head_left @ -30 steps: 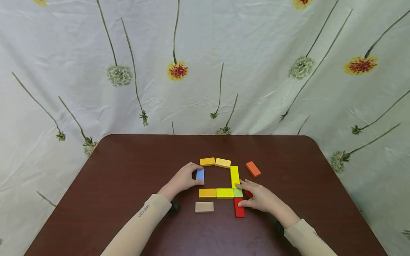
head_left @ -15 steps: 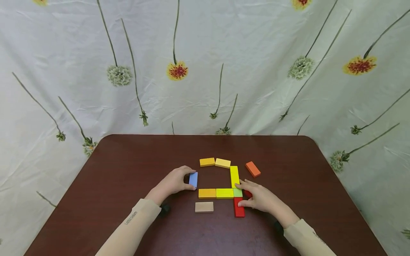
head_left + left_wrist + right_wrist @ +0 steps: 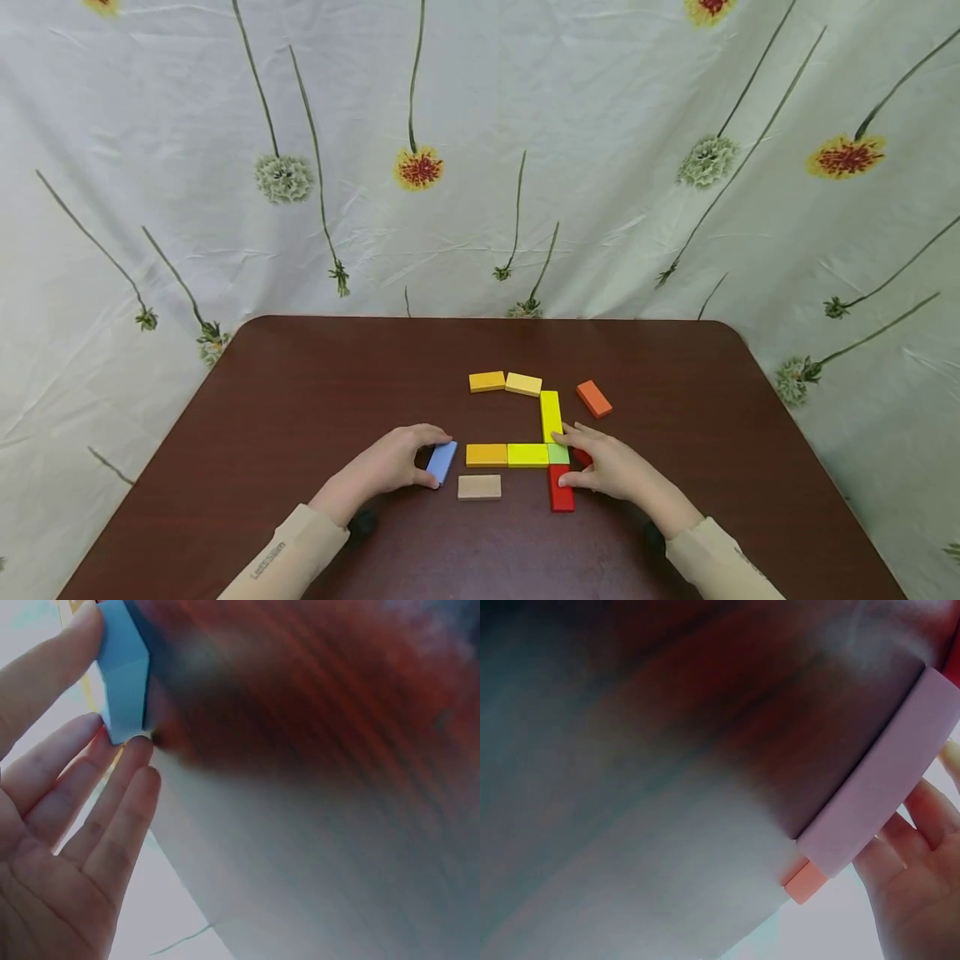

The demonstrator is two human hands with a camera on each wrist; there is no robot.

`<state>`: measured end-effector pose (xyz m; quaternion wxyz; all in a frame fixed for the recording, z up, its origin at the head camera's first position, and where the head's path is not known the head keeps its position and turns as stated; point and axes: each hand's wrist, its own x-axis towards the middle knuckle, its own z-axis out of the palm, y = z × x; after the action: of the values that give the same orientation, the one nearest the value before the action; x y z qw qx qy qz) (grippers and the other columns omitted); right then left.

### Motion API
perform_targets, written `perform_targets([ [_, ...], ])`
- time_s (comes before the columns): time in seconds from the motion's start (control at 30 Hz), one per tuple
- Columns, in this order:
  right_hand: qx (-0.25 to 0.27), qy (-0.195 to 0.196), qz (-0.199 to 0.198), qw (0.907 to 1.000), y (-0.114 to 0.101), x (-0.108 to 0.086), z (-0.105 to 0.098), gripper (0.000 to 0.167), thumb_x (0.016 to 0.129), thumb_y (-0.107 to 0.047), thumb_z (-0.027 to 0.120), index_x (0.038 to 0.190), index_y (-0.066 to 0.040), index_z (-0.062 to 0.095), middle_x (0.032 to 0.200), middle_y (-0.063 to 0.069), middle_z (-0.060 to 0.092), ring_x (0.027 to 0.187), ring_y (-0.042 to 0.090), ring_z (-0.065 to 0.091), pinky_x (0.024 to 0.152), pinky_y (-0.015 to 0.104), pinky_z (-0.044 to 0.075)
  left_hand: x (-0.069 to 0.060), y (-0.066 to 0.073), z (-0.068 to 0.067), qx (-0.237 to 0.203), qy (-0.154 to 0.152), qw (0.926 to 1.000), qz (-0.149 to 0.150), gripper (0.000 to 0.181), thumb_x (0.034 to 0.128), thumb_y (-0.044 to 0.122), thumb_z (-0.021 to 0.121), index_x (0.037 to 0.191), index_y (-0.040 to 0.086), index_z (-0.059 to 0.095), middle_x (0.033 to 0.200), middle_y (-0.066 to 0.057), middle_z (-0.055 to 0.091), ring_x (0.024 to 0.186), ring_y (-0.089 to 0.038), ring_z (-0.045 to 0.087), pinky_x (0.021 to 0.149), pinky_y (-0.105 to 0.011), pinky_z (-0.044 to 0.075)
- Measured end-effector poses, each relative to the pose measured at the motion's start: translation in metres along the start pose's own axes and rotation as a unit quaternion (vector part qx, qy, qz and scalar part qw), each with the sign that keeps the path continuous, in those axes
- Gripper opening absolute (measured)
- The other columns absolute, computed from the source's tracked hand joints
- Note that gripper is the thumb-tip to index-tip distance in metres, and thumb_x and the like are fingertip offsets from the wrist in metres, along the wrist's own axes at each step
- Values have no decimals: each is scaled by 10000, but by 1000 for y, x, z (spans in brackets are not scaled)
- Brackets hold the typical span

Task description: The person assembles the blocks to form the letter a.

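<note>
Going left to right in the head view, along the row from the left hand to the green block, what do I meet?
Left hand → blue block → amber block → yellow block → green block.

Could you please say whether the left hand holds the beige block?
No, the left hand pinches the blue block; the beige block lies apart on the table.

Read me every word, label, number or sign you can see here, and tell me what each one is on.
"Let... Slim", a likely reading with its middle letters blurred: printed on the left sleeve.
Dark print on the right sleeve: too small and foreshortened to read.
Blue block and other blocks: no text can be made out.
Table and floral cloth: no text can be made out.
</note>
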<state>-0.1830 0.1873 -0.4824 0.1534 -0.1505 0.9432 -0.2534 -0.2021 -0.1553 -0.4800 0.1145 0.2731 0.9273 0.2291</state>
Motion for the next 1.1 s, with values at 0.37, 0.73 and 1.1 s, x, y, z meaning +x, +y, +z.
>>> perform_targets([
  [0.37, -109, 82, 82, 9999, 1, -1, 2, 699, 769, -397, 820, 1388, -171, 588, 1497, 191, 461, 1174, 287, 624, 760, 303, 580, -17, 12, 5, -183, -244, 9991, 284, 604, 736, 154, 870, 1282, 45, 635, 1295, -85, 632, 1168, -267, 604, 955, -441, 512],
  [0.73, -189, 97, 22, 9998, 0, 0, 1, 701, 767, -398, 820, 1385, -162, 589, 1488, 203, 468, 1216, 314, 598, 828, 377, 579, -21, 11, 12, -840, -248, 9960, 192, 628, 747, 130, 859, 1319, 71, 608, 1299, -72, 623, 1050, -207, 639, 878, -332, 551],
  [1.1, -213, 66, 44, 9997, 1, 0, 2, 709, 770, -403, 817, 1394, -167, 580, 1495, 203, 460, 1121, 271, 649, 813, 357, 580, -20, 10, 18, -1234, -189, 9922, -22, 657, 758, 102, 848, 1357, 100, 578, 1263, -60, 637, 1062, -217, 641, 879, -337, 552],
])
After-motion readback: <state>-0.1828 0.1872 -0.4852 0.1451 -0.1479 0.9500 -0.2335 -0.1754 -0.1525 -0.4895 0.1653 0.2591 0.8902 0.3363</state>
